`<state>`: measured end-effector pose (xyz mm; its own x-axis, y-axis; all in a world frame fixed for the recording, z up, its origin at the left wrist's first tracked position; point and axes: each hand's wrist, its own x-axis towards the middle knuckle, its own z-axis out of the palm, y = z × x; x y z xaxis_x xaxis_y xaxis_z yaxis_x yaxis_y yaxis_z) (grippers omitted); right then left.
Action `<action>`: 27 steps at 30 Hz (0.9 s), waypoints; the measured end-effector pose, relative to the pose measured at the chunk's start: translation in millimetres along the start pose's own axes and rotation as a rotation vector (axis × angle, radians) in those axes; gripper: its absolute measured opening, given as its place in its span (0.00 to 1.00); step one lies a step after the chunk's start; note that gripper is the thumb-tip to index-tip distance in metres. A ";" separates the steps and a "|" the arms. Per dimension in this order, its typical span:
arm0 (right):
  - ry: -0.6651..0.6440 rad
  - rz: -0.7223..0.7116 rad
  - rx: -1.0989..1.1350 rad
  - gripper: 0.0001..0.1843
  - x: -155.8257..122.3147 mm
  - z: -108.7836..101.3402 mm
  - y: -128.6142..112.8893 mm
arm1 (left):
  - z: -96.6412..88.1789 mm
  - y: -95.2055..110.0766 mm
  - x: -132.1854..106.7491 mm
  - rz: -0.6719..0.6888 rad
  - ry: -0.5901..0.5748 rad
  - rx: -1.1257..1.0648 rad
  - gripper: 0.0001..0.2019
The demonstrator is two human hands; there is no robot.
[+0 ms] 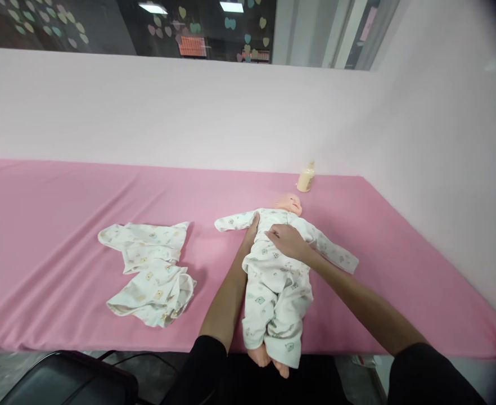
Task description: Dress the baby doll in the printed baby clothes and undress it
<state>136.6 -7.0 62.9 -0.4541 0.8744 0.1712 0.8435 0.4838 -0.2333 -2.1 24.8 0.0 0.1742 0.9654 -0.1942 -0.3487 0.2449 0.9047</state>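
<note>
A baby doll [289, 205] lies on its back, its head away from me and its bare feet at the near table edge. It wears a white patterned top [269, 218] and matching trousers [258, 306]. Against the doll's side, below its armpit, my left hand [253, 228] grips the body, thumb showing and fingers hidden beneath. My right hand [289, 239] rests over the chest with its fingers curled together at the front of the top; the fingertips pinch the cloth there. Both sleeves reach outward, their ends hanging past any visible doll hands.
To the left lies a second set of white printed baby clothes [153, 275]. A cream pump bottle [306, 178] stands behind the doll's head near the wall. The pink sheet [62, 236] covers the table, with a black chair [71, 379] at its near left.
</note>
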 end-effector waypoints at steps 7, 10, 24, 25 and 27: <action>0.197 0.018 -0.095 0.12 -1.1 7.1 15.7 | 5.3 -1.5 3.6 -0.030 -0.105 -0.152 0.39; 0.263 0.009 -0.088 0.12 -9.8 7.2 23.8 | 2.2 0.5 2.8 -0.042 -0.064 -0.002 0.39; 0.321 -0.097 -0.211 0.12 -41.2 11.9 25.4 | -18.2 33.3 -40.0 0.387 0.009 1.043 0.13; 0.320 -0.089 -0.219 0.12 -39.4 13.1 25.1 | -16.3 35.6 -39.0 0.388 -0.009 1.070 0.12; 0.318 -0.076 -0.228 0.11 -37.1 14.6 24.5 | -14.1 39.6 -36.7 0.420 -0.043 1.136 0.11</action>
<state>169.9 -27.0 36.9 -0.4364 0.7638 0.4756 0.8692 0.4944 0.0035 -35.3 0.4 37.6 0.2792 0.9417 0.1875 0.6182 -0.3258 0.7153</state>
